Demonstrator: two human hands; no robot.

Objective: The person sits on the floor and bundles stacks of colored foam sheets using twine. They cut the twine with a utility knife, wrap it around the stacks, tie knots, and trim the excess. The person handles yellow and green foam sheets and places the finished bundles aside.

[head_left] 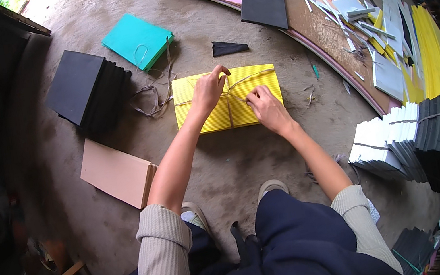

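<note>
A yellow stack of ribbed sheets [202,118] lies on the floor in front of my feet. Thin greyish-brown cord [253,76] crosses its top lengthwise and crosswise, meeting near the middle. My left hand [209,91] is over the middle of the stack, its fingers curled in a pinch at the cord. Just right of the crossing, my right hand [270,109] pinches a cord end between thumb and fingers. My left fingertips partly hide what they grip.
Black sheets [76,82], a teal stack [136,38] and a tan stack [116,174] lie to the left, with loose cord [154,103] between. A black scrap [229,47] lies beyond the yellow stack. Offcuts [349,7] and tied white bundles [376,141] fill the right side.
</note>
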